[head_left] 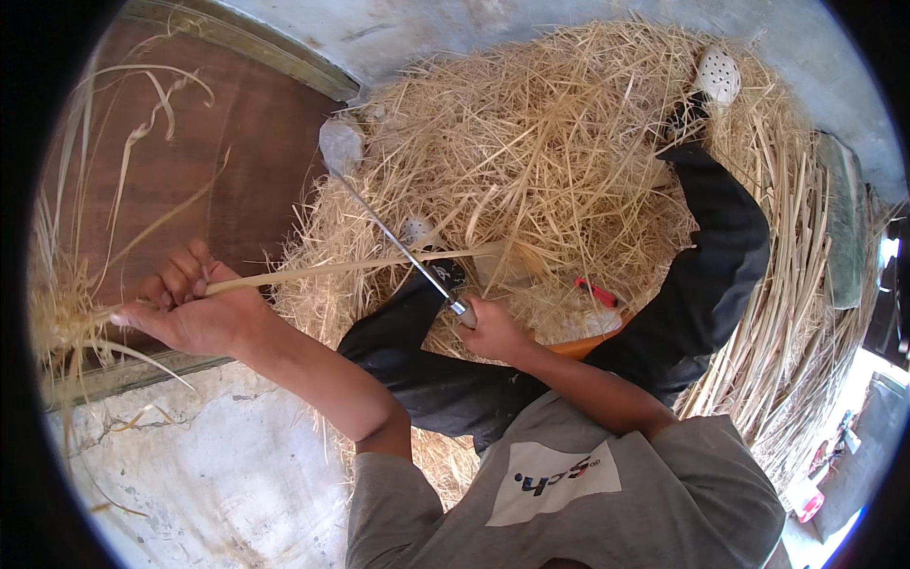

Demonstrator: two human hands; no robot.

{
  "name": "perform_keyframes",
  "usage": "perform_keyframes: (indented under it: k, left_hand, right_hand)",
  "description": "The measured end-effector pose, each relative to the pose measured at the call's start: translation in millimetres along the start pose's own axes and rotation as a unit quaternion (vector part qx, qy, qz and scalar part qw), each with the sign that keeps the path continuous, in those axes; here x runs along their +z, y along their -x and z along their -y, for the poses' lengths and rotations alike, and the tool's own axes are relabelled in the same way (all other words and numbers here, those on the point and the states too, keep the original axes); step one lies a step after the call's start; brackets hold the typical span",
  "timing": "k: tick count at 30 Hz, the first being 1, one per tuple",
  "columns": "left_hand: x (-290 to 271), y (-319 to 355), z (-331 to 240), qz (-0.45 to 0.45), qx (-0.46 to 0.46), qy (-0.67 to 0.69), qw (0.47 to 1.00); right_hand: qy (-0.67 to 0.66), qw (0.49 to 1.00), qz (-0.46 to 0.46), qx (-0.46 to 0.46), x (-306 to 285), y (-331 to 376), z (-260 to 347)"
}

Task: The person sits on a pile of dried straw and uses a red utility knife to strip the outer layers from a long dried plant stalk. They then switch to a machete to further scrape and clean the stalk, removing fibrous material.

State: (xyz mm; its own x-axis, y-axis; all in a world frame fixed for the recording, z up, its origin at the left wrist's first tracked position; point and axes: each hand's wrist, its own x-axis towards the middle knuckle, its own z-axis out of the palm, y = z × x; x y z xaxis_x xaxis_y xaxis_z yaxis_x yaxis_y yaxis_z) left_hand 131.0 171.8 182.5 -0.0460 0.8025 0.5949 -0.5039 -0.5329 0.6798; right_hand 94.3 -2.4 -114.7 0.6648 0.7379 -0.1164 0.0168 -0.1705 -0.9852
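Observation:
My left hand [190, 308] grips one end of a long pale reed stalk [351, 266], which runs to the right across my lap. Loose dry leaf strands hang from that hand's side. My right hand [491, 329] holds the handle of a long thin knife [398, 247]; its blade slants up to the left and crosses the stalk. I sit on a large heap of dry straw [540, 152], my legs in dark trousers [720, 247] spread over it, with a white perforated shoe [718, 74] at the far end.
A brown wooden door [237, 142] with a frame stands at the left. A worn concrete floor [209, 474] lies below it. A red-handled tool [595, 292] rests on an orange thing by my right thigh. Long stalk bundles [806, 313] lie at the right.

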Motion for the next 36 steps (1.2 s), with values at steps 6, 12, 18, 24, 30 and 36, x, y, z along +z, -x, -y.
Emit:
perform_keyframes:
  k: [6, 12, 18, 24, 30, 36]
  left_hand:
    - [-4.2, -1.4, -2.1, -0.036, 0.004, 0.0, 0.999]
    - [-16.2, -8.4, -2.6, -0.052, -0.01, -0.002, 0.999]
    - [-5.0, -2.9, 6.1, -0.022, -0.017, 0.011, 1.0]
    - [19.9, 0.6, 3.6, -0.045, -0.042, 0.009, 0.998]
    - [15.2, 0.1, 11.7, -0.014, -0.036, -0.002, 0.999]
    - [38.3, 5.2, 12.1, -0.011, -0.038, -0.004, 0.999]
  right_hand:
    - [0.022, 0.999, 0.021, 0.045, 2.3, 0.6, -61.3]
    - [0.209, 0.956, 0.068, 0.193, -39.6, -8.8, -157.7]
    - [0.041, 0.998, 0.044, 0.025, -23.5, 0.7, -49.7]
    - [0.138, 0.989, 0.013, 0.055, -33.8, 8.4, -182.6]
    - [0.148, 0.978, 0.071, 0.126, -41.5, 0.3, -148.4]
    - [0.065, 0.995, 0.038, 0.069, -45.7, 0.0, -128.3]
